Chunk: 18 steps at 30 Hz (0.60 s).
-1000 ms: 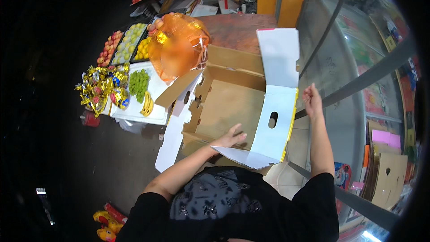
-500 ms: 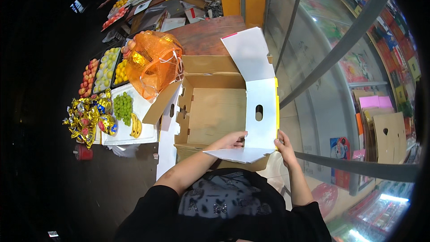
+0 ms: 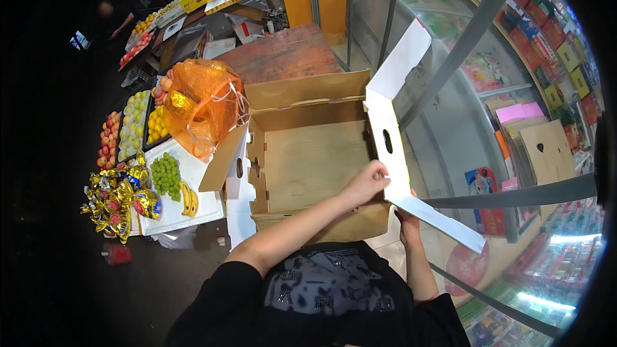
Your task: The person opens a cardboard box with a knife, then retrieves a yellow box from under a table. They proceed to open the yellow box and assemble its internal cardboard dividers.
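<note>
An open cardboard box (image 3: 315, 167), brown inside, stands in front of me with its flaps spread. Along its right side is a white cardboard panel (image 3: 397, 170) with a dark oval hand hole and folded end flaps. My left hand (image 3: 367, 185) reaches across the box, its curled fingers at the panel's inner side near the lower corner. On the outer side, my right hand (image 3: 409, 222) grips the panel by that corner, with some of its fingers hidden behind the cardboard.
An orange net bag (image 3: 202, 106) lies against the box's left flap. Green grapes (image 3: 166, 175) and bananas (image 3: 189, 200) rest on a white foam lid (image 3: 204, 212) beside gold-wrapped bundles (image 3: 114, 202). Behind is a reddish wooden table (image 3: 283, 54). A glass-topped freezer (image 3: 437, 135) and grey bars (image 3: 514, 194) stand at right.
The white panel has tilted outward to the right, and its end flaps have swung out away from the box. My left hand moved right and up with it; my right hand went lower, partly behind the cardboard.
</note>
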Available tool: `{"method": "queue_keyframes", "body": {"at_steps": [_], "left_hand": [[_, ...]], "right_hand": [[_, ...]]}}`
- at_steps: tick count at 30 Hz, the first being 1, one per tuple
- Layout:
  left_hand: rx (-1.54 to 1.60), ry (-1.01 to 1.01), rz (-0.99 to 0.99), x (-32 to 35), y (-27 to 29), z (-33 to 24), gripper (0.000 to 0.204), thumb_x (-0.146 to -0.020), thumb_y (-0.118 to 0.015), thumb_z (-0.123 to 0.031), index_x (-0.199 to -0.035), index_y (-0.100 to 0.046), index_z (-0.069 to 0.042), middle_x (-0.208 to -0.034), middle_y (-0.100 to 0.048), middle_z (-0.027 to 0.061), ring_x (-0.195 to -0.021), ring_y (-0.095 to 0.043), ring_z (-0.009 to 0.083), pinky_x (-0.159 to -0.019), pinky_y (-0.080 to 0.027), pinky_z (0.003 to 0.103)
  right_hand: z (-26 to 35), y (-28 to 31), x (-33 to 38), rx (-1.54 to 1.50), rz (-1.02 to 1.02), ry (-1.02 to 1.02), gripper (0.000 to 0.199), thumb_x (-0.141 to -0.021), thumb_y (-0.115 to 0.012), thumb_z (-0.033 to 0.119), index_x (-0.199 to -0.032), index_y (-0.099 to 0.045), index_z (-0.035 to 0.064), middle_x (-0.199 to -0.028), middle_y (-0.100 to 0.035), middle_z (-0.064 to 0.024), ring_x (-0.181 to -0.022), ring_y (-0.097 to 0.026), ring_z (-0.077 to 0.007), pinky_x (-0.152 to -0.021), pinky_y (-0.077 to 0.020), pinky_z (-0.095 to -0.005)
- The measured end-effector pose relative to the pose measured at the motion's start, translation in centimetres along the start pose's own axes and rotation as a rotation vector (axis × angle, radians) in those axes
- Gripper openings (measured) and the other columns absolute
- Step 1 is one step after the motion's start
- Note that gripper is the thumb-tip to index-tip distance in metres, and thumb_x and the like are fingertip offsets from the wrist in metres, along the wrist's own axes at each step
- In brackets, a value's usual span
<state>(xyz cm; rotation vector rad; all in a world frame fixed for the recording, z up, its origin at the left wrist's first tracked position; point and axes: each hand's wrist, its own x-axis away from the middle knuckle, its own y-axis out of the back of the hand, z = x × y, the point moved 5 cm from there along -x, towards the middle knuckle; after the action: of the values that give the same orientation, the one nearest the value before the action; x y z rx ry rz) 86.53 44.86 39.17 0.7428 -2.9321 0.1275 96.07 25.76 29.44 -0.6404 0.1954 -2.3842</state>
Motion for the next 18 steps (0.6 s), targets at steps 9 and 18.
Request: {"method": "queue_keyframes", "body": {"at_steps": [9, 18], "left_hand": [[-0.11, -0.088, -0.133, 0.4, -3.1, -1.0, 0.025, -0.084, -0.066, -0.015, -0.104, -0.054, -0.007, -0.103, -0.051, 0.0112, -0.083, -0.06, 0.0214, -0.078, -0.05, 0.034], [-0.317, -0.312, 0.122, 1.6, -3.7, -7.9, 0.053, -0.087, -0.064, -0.014, -0.136, -0.044, -0.014, -0.116, -0.055, 0.0128, -0.108, -0.057, 0.0272, -0.089, -0.049, 0.036]], "right_hand": [[2.2, 3.1, 0.4, -0.11, -0.007, 0.15, 0.027, -0.092, -0.064, 0.024, -0.114, -0.051, 0.0131, -0.128, -0.056, -0.0092, -0.116, -0.054, -0.019, -0.104, -0.0392, -0.035], [-0.3, 3.7, -0.8, -0.367, 0.019, 0.082, 0.037, -0.096, -0.058, 0.034, -0.124, -0.052, 0.0095, -0.117, -0.061, -0.0068, -0.115, -0.056, -0.0214, -0.102, -0.0458, -0.0383]]}}
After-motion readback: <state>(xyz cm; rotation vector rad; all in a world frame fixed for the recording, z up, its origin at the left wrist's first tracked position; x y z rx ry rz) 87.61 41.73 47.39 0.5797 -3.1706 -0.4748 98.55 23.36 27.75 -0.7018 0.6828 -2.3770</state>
